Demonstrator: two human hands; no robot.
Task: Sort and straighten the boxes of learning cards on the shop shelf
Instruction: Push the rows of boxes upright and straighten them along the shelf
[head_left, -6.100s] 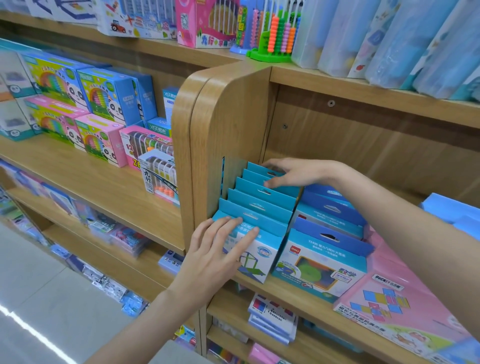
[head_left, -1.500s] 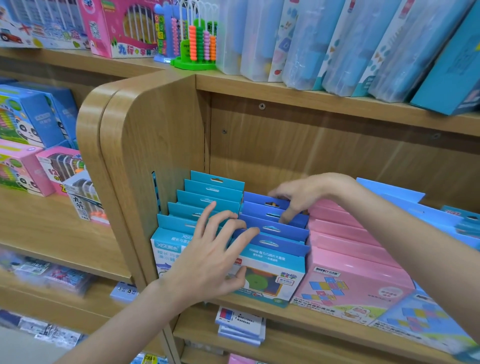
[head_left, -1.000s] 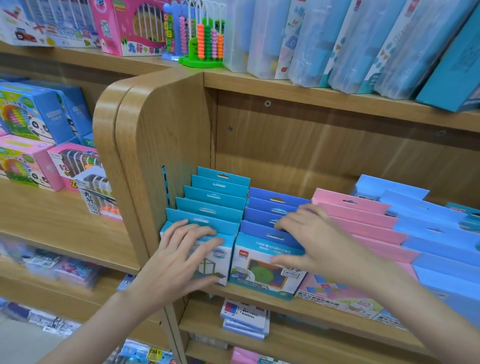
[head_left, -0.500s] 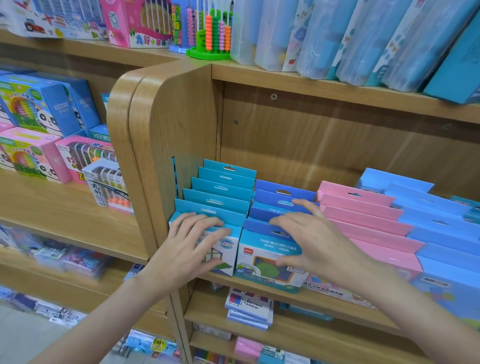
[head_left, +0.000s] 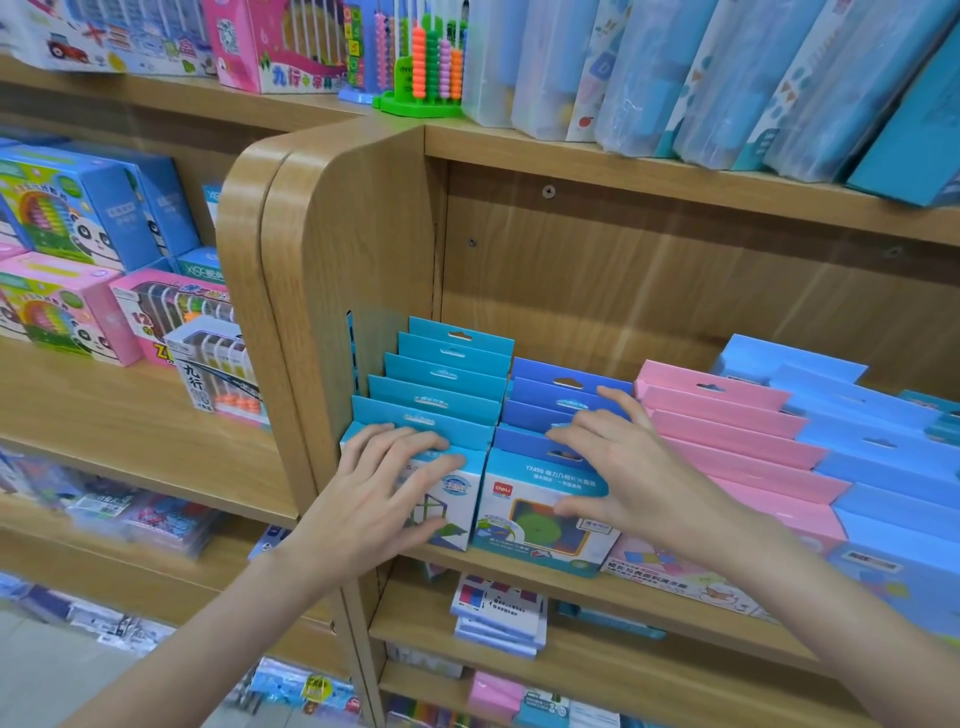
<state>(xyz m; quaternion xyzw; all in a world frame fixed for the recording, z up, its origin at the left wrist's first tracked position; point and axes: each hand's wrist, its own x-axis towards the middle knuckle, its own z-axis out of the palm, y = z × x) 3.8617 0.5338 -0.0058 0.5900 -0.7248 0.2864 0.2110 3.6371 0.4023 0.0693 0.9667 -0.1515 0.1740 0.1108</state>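
Both hands now rest on the front boxes of two neighbouring rows on the wooden shop shelf (head_left: 587, 584). The left hand (head_left: 382, 499) lies with fingers spread and nearly straight over the front box of the teal card-box row (head_left: 452, 374), which stands hard against the rounded wooden side panel (head_left: 337, 249). The right hand (head_left: 631, 467) covers the front of the darker blue card-box row (head_left: 563, 387), its fingers laid flat across the hanger tabs and the thumb pressing the printed face; neither grip pinches or lifts anything.

Compared with half a second ago, the hands sit in nearly the same places and the two rows look squarer and tighter, fronts level at the shelf edge. A second and a half ago the right hand was reaching to the back of the blue row beside the pink flat boxes (head_left: 727, 421); it has since come forward. I judge these two rows close to done, with the pink row and the pale blue boxes (head_left: 857, 415) further right still to be checked.
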